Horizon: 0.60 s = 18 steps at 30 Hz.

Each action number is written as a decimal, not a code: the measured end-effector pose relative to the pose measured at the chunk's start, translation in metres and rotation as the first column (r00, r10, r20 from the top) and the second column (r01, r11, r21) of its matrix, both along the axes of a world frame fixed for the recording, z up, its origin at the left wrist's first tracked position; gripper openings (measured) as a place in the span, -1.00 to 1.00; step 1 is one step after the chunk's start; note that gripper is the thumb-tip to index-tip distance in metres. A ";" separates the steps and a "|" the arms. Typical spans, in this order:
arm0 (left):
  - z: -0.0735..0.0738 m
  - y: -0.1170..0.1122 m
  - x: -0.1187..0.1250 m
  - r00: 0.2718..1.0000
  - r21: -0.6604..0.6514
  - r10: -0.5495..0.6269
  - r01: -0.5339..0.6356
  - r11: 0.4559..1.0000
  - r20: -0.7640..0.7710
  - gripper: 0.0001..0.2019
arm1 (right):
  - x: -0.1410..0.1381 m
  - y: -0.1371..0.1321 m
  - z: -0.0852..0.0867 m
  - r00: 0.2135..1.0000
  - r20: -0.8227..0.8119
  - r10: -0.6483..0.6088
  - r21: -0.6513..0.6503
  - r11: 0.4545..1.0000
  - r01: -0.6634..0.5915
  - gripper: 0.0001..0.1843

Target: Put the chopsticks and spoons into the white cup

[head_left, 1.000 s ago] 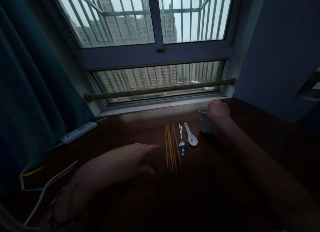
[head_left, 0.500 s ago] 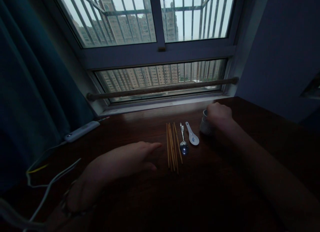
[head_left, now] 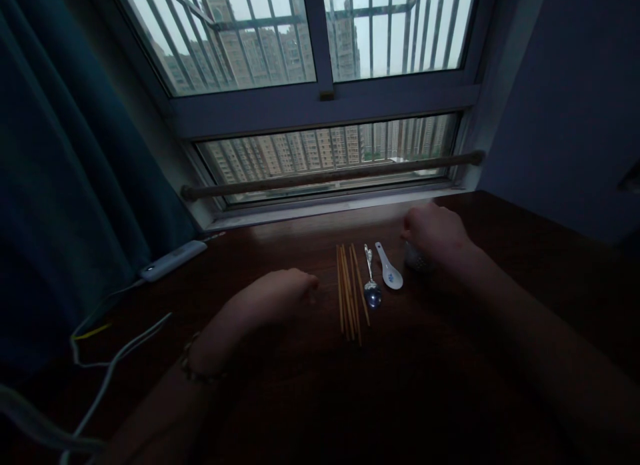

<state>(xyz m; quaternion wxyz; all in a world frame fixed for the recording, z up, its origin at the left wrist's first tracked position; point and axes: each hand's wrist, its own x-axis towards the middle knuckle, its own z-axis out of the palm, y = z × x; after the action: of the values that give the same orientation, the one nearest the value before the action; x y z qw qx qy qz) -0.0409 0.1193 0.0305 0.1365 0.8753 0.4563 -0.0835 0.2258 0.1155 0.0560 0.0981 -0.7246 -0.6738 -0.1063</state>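
Slim tan wooden chopsticks (head_left: 351, 295) run near-to-far just right of the curled left hand (head_left: 285, 291), the farther right hand (head_left: 435, 228) partly covering a grey textured cup (head_left: 416, 259), both grips unclear.

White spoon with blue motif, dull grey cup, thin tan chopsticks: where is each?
White spoon with blue motif (head_left: 391, 275): head view, on its bowl.
Dull grey cup (head_left: 415, 259): head view, on its visible wall.
Thin tan chopsticks (head_left: 349, 295): head view, partway along one stick.

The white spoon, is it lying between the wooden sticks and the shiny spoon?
No, the shiny spoon lies between the wooden sticks and the white spoon.
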 end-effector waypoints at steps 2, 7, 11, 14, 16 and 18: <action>-0.018 0.015 0.009 0.997 0.037 0.046 -0.048 0.998 0.063 -0.82 | -0.014 -0.003 -0.007 0.975 -0.055 0.215 0.069 0.975 -0.211 -0.83; -0.069 0.050 0.034 0.963 0.062 0.206 -0.219 0.974 0.175 -0.74 | -0.071 -0.009 -0.057 0.876 -0.134 0.464 -0.059 0.878 -0.474 -0.76; -0.085 0.073 0.043 0.934 0.044 0.309 -0.321 0.946 0.178 -0.75 | -0.100 -0.012 -0.103 0.812 -0.065 0.580 -0.115 0.804 -0.583 -0.81; -0.089 0.087 0.045 0.930 -0.014 0.333 -0.335 0.942 0.158 -0.75 | -0.105 -0.014 -0.122 0.774 -0.039 0.632 -0.078 0.771 -0.632 -0.84; -0.092 0.094 0.046 0.928 -0.037 0.341 -0.339 0.940 0.154 -0.75 | -0.105 -0.015 -0.127 0.758 -0.018 0.652 -0.061 0.756 -0.652 -0.84; -0.096 0.097 0.046 0.925 -0.031 0.345 -0.345 0.938 0.160 -0.75 | -0.105 -0.015 -0.129 0.759 -0.006 0.651 -0.064 0.757 -0.650 -0.83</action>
<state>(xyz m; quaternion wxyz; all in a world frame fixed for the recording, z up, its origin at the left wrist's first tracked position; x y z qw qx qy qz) 0.0048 0.2164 -0.0651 0.1870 0.7851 0.5904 0.0131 0.1209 0.1000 -0.0730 0.1006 -0.4475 -0.8872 -0.0508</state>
